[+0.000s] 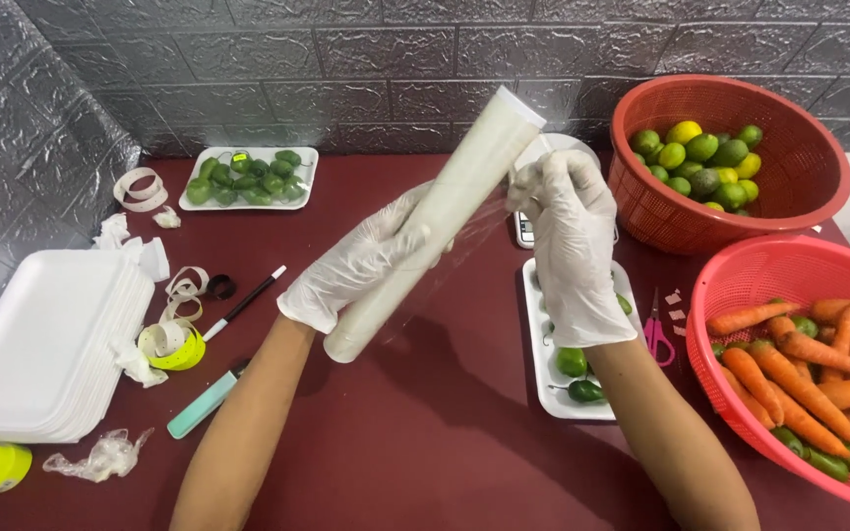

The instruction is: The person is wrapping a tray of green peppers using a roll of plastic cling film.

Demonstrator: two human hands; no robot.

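Note:
My left hand (361, 261), in a white glove, grips a long roll of clear cling film (435, 221) held tilted above the dark red table. Beside the roll's upper end, my gloved right hand (573, 246) pinches the loose edge of the film, and a clear sheet stretches between hand and roll. Under my right hand lies a white foam tray (543, 374) with a few green peppers (575, 366) on it, partly hidden by my wrist.
A red basket of limes (799, 147) stands at the back right, a pink basket of carrots (740, 295) at right. Pink scissors (657, 334) lie between tray and basket. A stack of foam trays (41, 344), sticker rolls (174, 344), a pen (243, 303), a teal cutter (204, 405) and a wrapped tray of peppers (248, 177) are left.

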